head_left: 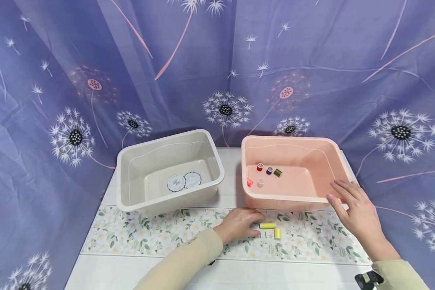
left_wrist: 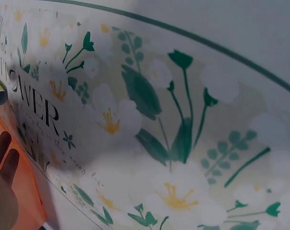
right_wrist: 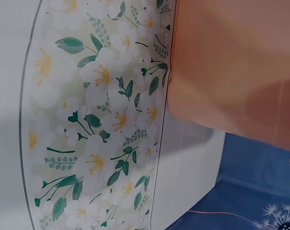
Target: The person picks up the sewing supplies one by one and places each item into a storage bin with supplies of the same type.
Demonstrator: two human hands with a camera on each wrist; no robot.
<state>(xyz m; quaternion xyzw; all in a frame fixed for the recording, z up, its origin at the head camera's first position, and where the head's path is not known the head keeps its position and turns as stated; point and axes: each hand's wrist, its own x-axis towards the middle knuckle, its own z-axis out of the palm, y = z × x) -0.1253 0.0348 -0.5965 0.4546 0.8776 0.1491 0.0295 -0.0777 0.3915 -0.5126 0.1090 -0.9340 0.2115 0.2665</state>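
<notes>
Two yellow thread spools lie on the floral cloth strip; the left one (head_left: 267,225) is on its side, and the other (head_left: 277,233) sits just right of it. My left hand (head_left: 240,223) is beside the left spool, its thumb and fingers parted near the spool's end. Only a few fingers of that hand (left_wrist: 4,177) show in the left wrist view. My right hand (head_left: 357,207) rests on the front right corner of a pink bin (head_left: 290,198), fingers extended over the rim. Inside lie several small spools, including a red one (head_left: 259,166), a purple one (head_left: 269,170) and a green one (head_left: 277,172).
A grey bin (head_left: 170,201) stands to the left, holding two round pin wheels (head_left: 176,183). Behind both bins hangs a purple curtain (head_left: 188,96) with dandelion prints. The white table (head_left: 246,276) carries the floral strip (head_left: 141,233) across its middle.
</notes>
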